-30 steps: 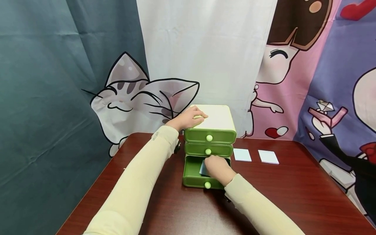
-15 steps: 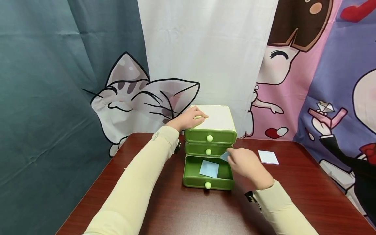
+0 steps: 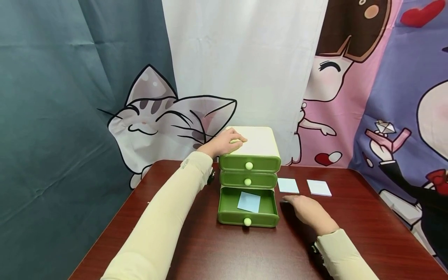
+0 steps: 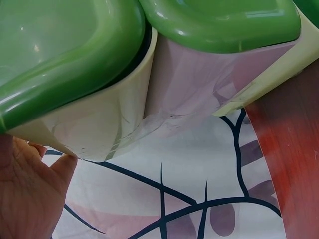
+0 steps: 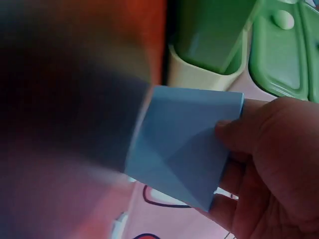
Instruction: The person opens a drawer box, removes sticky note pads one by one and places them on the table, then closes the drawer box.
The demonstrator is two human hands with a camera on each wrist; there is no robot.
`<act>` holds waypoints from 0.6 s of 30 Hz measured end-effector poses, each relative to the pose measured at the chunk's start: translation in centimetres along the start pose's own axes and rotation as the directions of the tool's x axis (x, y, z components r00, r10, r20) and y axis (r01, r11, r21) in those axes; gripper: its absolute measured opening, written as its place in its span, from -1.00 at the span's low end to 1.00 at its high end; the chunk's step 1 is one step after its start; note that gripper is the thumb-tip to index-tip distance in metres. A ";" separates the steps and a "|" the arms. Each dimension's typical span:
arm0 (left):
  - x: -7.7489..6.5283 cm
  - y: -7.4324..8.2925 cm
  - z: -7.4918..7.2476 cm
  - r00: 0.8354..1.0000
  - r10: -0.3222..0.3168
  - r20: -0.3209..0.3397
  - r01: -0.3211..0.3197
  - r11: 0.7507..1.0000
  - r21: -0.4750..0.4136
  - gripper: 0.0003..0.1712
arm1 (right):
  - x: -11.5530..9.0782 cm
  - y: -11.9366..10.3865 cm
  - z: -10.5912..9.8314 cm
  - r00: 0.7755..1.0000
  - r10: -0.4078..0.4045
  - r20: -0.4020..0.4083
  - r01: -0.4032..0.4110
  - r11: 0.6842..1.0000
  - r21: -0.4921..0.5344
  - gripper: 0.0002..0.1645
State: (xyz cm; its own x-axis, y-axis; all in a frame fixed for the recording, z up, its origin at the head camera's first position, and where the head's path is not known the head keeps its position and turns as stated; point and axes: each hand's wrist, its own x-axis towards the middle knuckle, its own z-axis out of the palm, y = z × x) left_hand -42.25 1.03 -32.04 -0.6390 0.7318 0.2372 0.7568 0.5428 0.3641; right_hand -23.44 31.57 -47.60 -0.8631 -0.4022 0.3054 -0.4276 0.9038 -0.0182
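A small chest of drawers [image 3: 249, 160], green-fronted with a cream top, stands on the table. Its bottom drawer [image 3: 247, 218] is pulled out, and a light blue square note pad [image 3: 249, 202] lies inside. My left hand [image 3: 224, 143] rests on the left edge of the chest's top, and in the left wrist view its thumb lies along the cream side. To the right of the drawer, my right hand [image 3: 310, 212] pinches another blue square note pad [image 5: 187, 142] between thumb and fingers. From the head, only that pad's edge shows.
Two pale square note pads lie on the red-brown table [image 3: 210, 256] right of the chest: a bluish one [image 3: 288, 186] and a whiter one [image 3: 319, 188]. Behind the table hangs a cartoon-printed curtain [image 3: 252, 62].
My right hand has come out of the bottom drawer with a blue note pad, moving right and then down beside the drawer. The left hand has stayed on the chest.
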 end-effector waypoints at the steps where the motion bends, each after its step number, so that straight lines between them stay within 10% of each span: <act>1: 0.0 0.0 0.0 1.000 0.001 -0.002 -0.001 1.000 0.000 -0.58 | -0.2 0.0 0.3 1.000 0.002 0.013 -0.002 1.000 0.005 -0.55; 11: -0.1 0.0 0.0 1.000 0.002 -0.011 -0.002 1.000 -0.001 -0.59 | -0.6 0.4 1.4 0.986 -0.155 0.059 0.150 0.986 0.077 -0.71; 18: -0.1 0.1 0.0 1.000 0.000 -0.006 0.000 1.000 -0.012 -0.59 | -0.6 0.9 1.3 0.990 -0.113 0.084 0.107 0.992 0.070 -0.72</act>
State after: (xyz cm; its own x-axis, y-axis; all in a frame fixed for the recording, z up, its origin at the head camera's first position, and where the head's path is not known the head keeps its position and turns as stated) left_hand -42.09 0.98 -32.06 -0.6395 0.7295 0.2428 0.7554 0.5374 0.3749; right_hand -23.61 32.40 -49.07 -0.8290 -0.5122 0.2246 -0.5352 0.8431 -0.0525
